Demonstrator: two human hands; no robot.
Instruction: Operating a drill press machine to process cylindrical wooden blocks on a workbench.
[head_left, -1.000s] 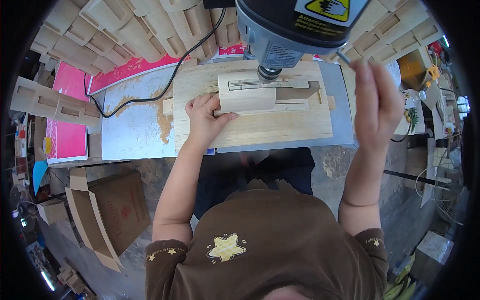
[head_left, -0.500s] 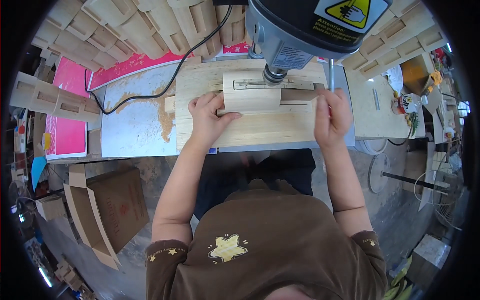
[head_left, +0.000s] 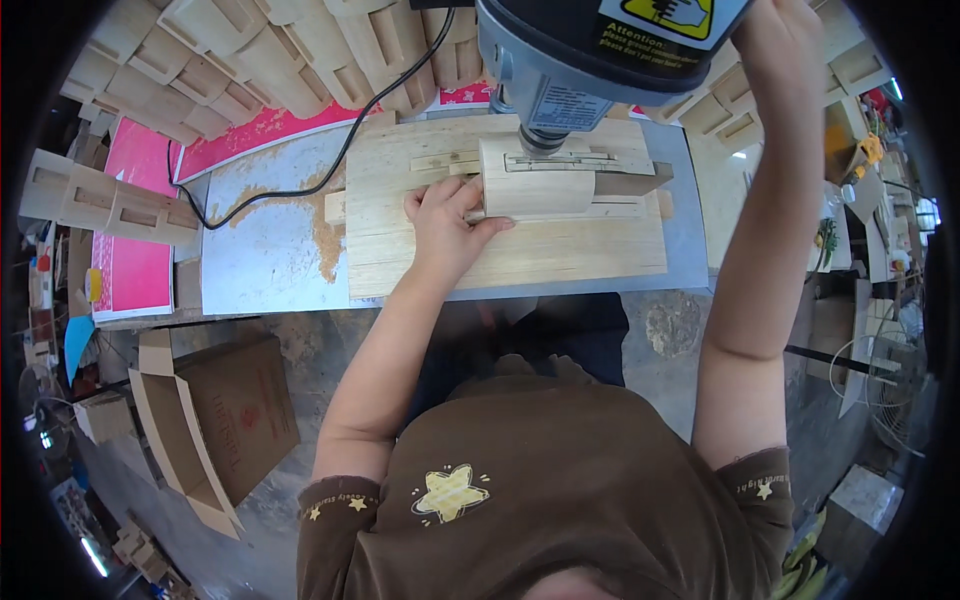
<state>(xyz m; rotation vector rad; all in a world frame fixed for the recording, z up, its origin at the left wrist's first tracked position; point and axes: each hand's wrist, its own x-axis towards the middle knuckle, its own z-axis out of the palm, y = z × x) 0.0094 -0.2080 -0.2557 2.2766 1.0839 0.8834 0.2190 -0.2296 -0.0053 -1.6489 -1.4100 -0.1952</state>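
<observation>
A pale wooden block [head_left: 535,192] with a rounded top and a long narrow slot lies across a wooden jig board [head_left: 420,255]. My left hand [head_left: 450,215] is closed on the block's left end, thumb along its near edge and fingers behind. Over the slot stands the chuck [head_left: 541,140] of a drill press [head_left: 575,60], a grey and black machine; whether its bit touches the wood I cannot see. My right hand [head_left: 785,40] is raised at the upper right beside the drill press head. Its fingers are hidden there.
Stacked slotted wooden blocks [head_left: 230,65] line the back left, with more behind the press at right. A black cable [head_left: 345,160] crosses the sawdust-strewn white board [head_left: 270,255]. An open cardboard box [head_left: 235,420] stands on the floor at left; a fan [head_left: 885,375] stands at right.
The wooden block has slid right under the chuck, my left hand moving along with it. My right hand has risen from beside the block's right end, by a metal rod, to the upper right.
</observation>
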